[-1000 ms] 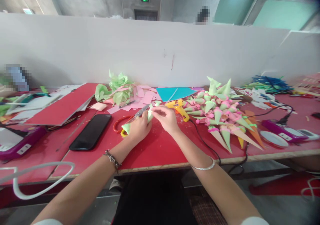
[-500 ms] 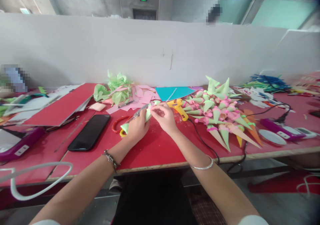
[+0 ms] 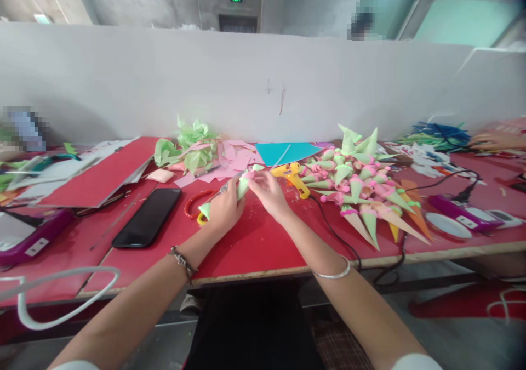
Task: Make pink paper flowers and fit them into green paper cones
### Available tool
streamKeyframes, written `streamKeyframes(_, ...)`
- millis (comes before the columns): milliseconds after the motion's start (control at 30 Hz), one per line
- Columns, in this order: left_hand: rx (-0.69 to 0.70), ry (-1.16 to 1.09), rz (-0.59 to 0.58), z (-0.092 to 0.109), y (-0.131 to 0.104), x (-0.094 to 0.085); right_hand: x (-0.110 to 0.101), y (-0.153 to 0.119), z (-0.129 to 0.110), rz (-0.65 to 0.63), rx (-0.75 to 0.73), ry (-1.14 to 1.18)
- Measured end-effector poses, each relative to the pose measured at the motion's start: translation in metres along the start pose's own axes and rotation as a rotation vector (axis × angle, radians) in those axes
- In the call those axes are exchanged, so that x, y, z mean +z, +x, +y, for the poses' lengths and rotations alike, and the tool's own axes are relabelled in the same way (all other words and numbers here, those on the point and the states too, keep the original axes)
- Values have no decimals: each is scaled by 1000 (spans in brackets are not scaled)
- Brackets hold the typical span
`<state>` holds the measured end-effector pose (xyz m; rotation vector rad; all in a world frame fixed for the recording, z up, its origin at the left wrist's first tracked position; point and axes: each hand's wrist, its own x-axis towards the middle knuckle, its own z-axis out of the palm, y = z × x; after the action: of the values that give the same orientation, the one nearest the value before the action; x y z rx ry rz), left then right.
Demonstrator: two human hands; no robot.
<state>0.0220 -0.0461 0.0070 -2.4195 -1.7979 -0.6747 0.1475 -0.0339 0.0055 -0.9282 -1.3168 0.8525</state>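
My left hand [image 3: 227, 210] is wrapped round a light green paper cone [image 3: 242, 188], whose narrow end pokes out below the fist. Pink trim and a pale green tip show at the cone's upper end. There the fingers of my right hand [image 3: 272, 195] press on the pink trim. Just left of my left hand lie scissors [image 3: 189, 205] with red and yellow handles, partly covered by it. A yellow glue gun [image 3: 303, 188] rests right of my right hand. Beyond it is a heap of green and pink paper cones [image 3: 355, 186].
A black phone [image 3: 147, 219] and red board [image 3: 104, 174] lie left. Green tissue paper [image 3: 197, 153], pink sheets [image 3: 234, 156] and a teal sheet [image 3: 283, 153] are behind my hands. Purple power strips [image 3: 466, 214] flank the workspace. Another person's hand [image 3: 499, 138] reaches in far right.
My right hand's fingers have shifted slightly on the cone's upper end, and more of the pink trim shows. Another person's hand has come into view at the far right.
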Motion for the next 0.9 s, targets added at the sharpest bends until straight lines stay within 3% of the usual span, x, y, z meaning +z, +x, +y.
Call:
streamKeyframes(167, 8, 2, 1, 0, 0, 0, 0, 0, -3, -89, 40, 102)
streamKeyframes(433, 58, -44, 30, 1, -1, -1, -1, 0, -3, -37, 20, 126)
streamKeyframes(567, 88, -153, 82, -8, 3, -6, -2, 1, -5, 8, 50, 129)
streamKeyframes(733, 42, 4, 204, -30, 12, -15, -9, 2, 2, -13, 243, -184)
streamKeyframes(800, 39, 131, 159, -36, 14, -16, -11, 2, 6, -43, 287, -329)
streamKeyframes(900, 29, 222, -1, -40, 15, -13, -13, 0, 8, -81, 291, -509)
